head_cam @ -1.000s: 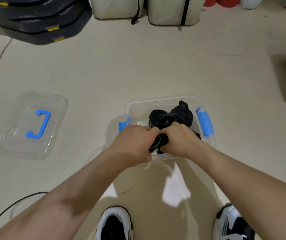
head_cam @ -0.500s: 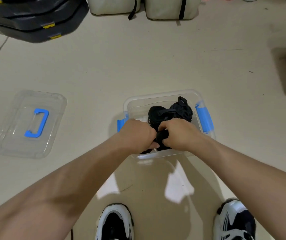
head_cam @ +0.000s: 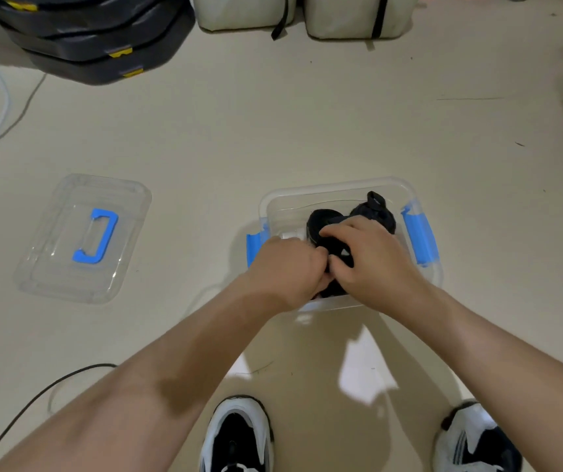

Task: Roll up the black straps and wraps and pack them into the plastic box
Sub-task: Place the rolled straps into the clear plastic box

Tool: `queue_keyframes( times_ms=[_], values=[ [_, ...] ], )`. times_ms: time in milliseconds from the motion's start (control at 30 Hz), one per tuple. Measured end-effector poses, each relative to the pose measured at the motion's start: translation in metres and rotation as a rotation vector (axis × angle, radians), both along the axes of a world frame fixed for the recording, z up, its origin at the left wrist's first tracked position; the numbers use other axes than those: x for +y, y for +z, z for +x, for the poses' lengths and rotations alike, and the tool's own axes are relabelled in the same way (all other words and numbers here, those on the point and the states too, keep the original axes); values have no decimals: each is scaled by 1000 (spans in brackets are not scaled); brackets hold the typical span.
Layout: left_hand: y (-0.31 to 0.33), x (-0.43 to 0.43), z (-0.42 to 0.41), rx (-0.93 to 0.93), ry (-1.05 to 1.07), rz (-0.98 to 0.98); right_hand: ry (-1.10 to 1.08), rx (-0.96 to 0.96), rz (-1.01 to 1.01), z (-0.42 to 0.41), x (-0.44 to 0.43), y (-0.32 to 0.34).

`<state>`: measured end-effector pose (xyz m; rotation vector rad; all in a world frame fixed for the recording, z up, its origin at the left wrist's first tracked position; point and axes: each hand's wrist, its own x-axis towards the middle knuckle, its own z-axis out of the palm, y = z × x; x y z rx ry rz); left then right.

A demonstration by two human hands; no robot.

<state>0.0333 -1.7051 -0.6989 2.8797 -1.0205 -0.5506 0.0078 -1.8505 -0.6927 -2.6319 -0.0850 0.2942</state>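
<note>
1. Left hand (head_cam: 290,267) curls round a black wrap (head_cam: 337,254) in the plastic box (head_cam: 334,185); right hand (head_cam: 373,264) pinches the same wrap.
2. Rolled straps (head_cam: 377,214) lie just behind, at the box's far side.

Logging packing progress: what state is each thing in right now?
plastic box: open, on the floor.
lid: off, on the floor left of the box.
blue latches: unfastened.
rolled straps: packed at the box's far end.
black wrap: inside the box, gripped by both hands.
left hand: grips the wrap.
right hand: grips the wrap.
</note>
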Motion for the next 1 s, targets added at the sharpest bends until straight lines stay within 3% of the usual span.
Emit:
queue_keyframes(
  times_ms=[133, 233, 300, 400, 500, 633, 700, 767, 800, 867, 933, 1000],
  values=[
    [14, 29, -5, 22, 349, -405, -196, 5, 318, 5, 24, 16],
    [15, 72, -10, -74, 703, -635, -240, 70, 466, 7, 54, 30],
    [3, 109, -12, -52, 901, -581, -272, 147, 582, 10, 79, 37],
    [-35, 169, -23, 91, 1081, -242, -408, 450, 923, 11, 121, 36],
    [-65, 218, -43, 98, 1237, -49, -501, 729, 1063, 3, 161, 17],
    [-77, 242, -46, -28, 1193, 91, -583, 919, 1076, -15, 198, -15],
    [-75, 238, -40, 72, 1139, -29, -563, 930, 1023, -19, 213, -23],
    [-70, 224, -43, 248, 1025, -253, -508, 820, 853, -20, 223, -31],
    [-68, 218, -48, 257, 978, -334, -466, 747, 740, -19, 225, -34],
    [-72, 218, -56, 67, 975, -387, -346, 637, 552, -19, 224, -42],
    [-79, 229, -66, -72, 1182, -349, -255, 613, 436, -21, 220, -54],
    [-78, 239, -70, 78, 1479, -369, -244, 629, 392, -24, 220, -60]
  ],
)
